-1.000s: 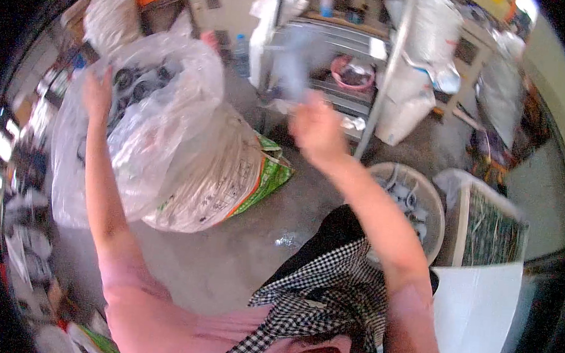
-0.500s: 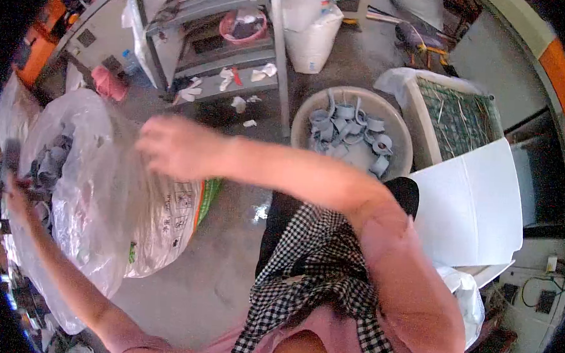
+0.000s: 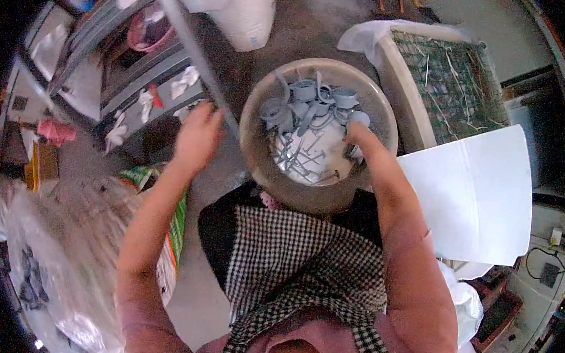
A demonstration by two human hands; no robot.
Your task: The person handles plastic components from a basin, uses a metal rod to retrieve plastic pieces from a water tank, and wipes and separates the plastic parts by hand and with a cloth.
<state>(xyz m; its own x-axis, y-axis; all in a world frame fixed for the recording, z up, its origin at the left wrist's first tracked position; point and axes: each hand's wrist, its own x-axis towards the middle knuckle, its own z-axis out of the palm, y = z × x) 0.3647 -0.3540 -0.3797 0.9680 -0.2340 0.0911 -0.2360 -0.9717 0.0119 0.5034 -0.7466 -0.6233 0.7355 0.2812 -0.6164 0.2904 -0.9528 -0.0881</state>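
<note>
Inside the round basin (image 3: 254,133) my right hand (image 3: 360,137) has its fingers closed at a grey plastic ring-shaped part (image 3: 358,118); its fingertips are partly hidden. Several more grey ring parts (image 3: 304,90) with curved strips lie heaped at the back and left of the basin. Thin grey scraps (image 3: 306,155) are scattered over its pale bottom. My left hand (image 3: 199,136) is raised left of the basin, in front of the shelf, slightly blurred, with fingers apart and nothing visible in it.
A grey metal shelf rack (image 3: 150,68) with white gloves stands at upper left. A clear plastic bag (image 3: 65,241) with grey parts sits at lower left. On the right are a crate with green mesh (image 3: 456,90) and a white board (image 3: 469,194). A white sack (image 3: 247,19) stands behind.
The view has turned toward the basin. My left hand has come away from the plastic bag. My right hand has moved from beside the bag into the basin, onto a grey part.
</note>
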